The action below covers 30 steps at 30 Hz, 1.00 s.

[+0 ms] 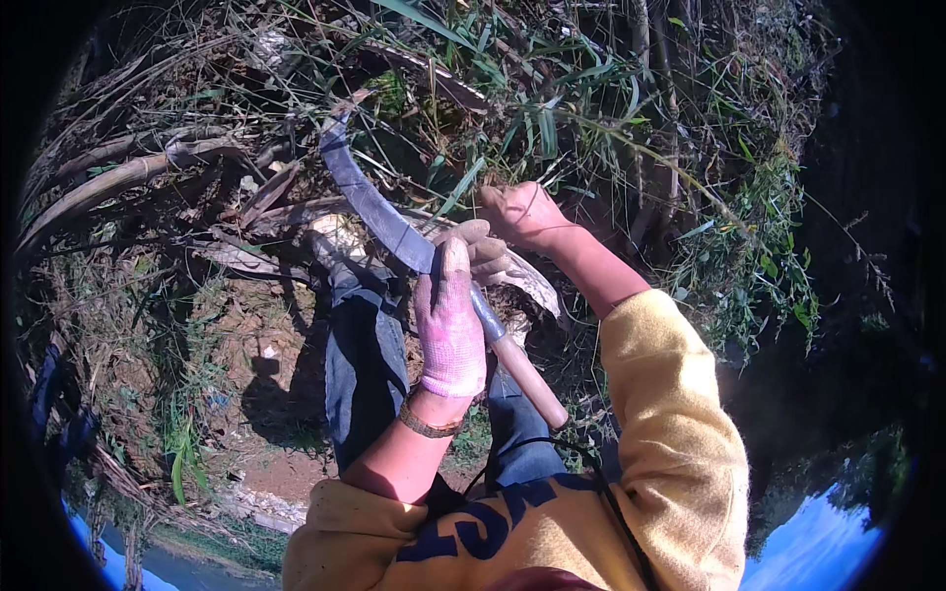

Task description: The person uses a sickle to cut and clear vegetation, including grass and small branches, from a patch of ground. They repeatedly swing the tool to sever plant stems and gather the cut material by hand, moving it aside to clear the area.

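My left hand, in a pink and tan work glove, is closed around the lower part of a billhook-like curved blade, near its metal socket. The wooden handle slants down to the right, with no hand on it. The blade's tip reaches up left among dry stalks and grass. Bare and ungloved, my right hand is just right of the gloved fingertips, its fingers curled at the grass. Whether it grips any stems cannot be told.
Thick dry stalks lie at the left, and green leafy stems hang at the right. A pale, peeling dry husk curves below my hands. My legs in jeans stand on the earthy slope. A black cord crosses my sweatshirt.
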Tool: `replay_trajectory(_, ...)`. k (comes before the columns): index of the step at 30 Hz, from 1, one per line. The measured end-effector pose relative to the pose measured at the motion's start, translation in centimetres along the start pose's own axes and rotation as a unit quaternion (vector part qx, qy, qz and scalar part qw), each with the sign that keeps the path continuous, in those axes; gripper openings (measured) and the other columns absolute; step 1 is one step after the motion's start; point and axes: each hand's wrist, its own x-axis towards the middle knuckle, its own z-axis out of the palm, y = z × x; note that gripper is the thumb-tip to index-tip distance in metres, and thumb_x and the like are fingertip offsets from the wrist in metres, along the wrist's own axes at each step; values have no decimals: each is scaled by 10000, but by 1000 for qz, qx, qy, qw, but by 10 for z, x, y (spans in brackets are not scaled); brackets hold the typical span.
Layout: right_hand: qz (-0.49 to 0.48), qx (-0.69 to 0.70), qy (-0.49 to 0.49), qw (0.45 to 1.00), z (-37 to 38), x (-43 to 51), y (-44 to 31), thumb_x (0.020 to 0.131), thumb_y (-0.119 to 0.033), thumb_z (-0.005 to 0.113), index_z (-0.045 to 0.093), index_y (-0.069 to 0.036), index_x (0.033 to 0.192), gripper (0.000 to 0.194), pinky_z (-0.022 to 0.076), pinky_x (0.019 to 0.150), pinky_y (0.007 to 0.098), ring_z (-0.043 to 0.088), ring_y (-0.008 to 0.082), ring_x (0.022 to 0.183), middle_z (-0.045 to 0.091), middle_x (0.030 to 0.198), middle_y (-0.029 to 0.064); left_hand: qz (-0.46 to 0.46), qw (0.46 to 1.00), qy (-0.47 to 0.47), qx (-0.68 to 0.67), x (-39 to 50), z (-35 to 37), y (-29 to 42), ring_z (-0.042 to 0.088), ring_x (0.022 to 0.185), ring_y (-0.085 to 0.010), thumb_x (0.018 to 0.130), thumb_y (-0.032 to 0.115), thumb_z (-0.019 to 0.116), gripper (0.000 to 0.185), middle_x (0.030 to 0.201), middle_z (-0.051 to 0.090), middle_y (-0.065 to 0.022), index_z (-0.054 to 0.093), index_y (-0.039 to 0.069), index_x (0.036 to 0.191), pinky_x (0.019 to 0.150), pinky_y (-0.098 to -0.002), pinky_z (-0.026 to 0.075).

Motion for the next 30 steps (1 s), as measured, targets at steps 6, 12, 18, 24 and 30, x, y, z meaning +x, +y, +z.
replay_trajectory(6, -51, -16, 8, 999, 16, -97, 10, 907, -251, 429, 556, -52, 890, 237, 477, 571, 439, 589, 369, 655, 590, 685, 156, 2, 999, 8, -44, -1, -6, 1, 584, 841, -143, 987, 350, 470, 402, 955, 617, -63, 549, 3, 1174, 791, -287, 479)
replay_trajectory(12, 233, -188, -147, 943, 36, -392, 62, 900, -258, 515, 547, -65, 1014, 226, 468, 476, 439, 613, 340, 554, 637, 676, 131, 9, 992, -10, -124, 5, -15, -3, 604, 860, -167, 977, 346, 504, 424, 945, 635, -87, 511, -10, 1208, 809, -302, 494)
replay_trajectory(18, 580, -147, -548, 584, -13, -710, 10, 887, -270, 478, 615, -121, 1144, 327, 518, 665, 404, 659, 254, 890, 676, 979, 128, 14, 994, 1, -112, 2, -14, -8, 595, 868, -166, 973, 334, 509, 398, 939, 624, -73, 519, 4, 1194, 808, -287, 487)
replay_trajectory(24, 551, -156, -574, 585, -11, -619, 69, 885, -390, 533, 653, -127, 1167, 404, 521, 784, 351, 619, 197, 1084, 641, 1164, 147, -5, 988, 1, -156, 11, -8, -14, 608, 824, -159, 976, 324, 503, 376, 921, 640, -71, 540, 8, 1178, 779, -285, 498)
replay_trajectory(30, 266, -320, -217, 883, 31, -199, 122, 928, -326, 488, 696, -147, 990, 281, 461, 648, 350, 658, 198, 854, 695, 951, 25, 22, 986, -9, -164, 17, -10, -3, 632, 833, -166, 969, 321, 524, 397, 971, 654, -95, 525, 9, 1214, 769, -277, 519)
